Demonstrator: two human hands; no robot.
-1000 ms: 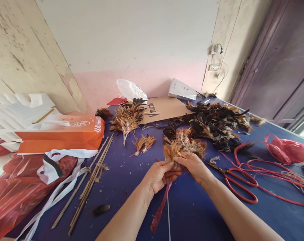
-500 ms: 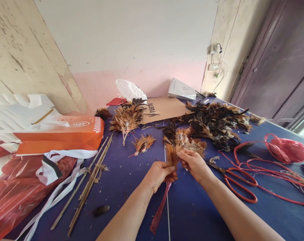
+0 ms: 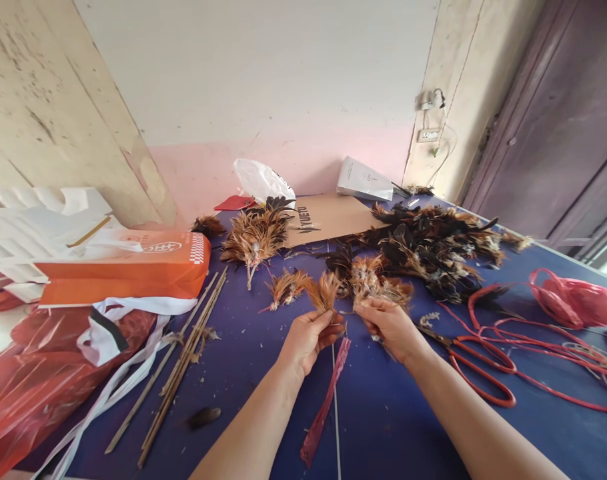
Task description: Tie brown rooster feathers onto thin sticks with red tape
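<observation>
My left hand (image 3: pixel 313 337) is closed around the base of a small bunch of brown feathers (image 3: pixel 324 291), its tips fanning upward. Below that hand, a pink plastic strip (image 3: pixel 326 403) hangs down across the white table line; whether it is tied to the bunch cannot be seen. My right hand (image 3: pixel 388 327) is pinched at the near edge of a pile of brown feathers (image 3: pixel 368 277); anything between its fingertips is too small to make out. Orange-handled scissors (image 3: pixel 478 367) lie to the right of that hand. A small tuft of tied feathers (image 3: pixel 287 290) lies beyond my left hand.
A larger feather bundle (image 3: pixel 256 240) with sticks lies farther back, beside cardboard (image 3: pixel 328 219). Dark feathers (image 3: pixel 433 247) are heaped at back right, near pink plastic twine (image 3: pixel 573 297). Thin sticks (image 3: pixel 183 367) and an orange bag (image 3: pixel 123 280) lie on the left.
My hands have moved apart. The left one has shifted slightly left and up with the feather bunch, which now leans away from the right hand; the right hand has moved slightly.
</observation>
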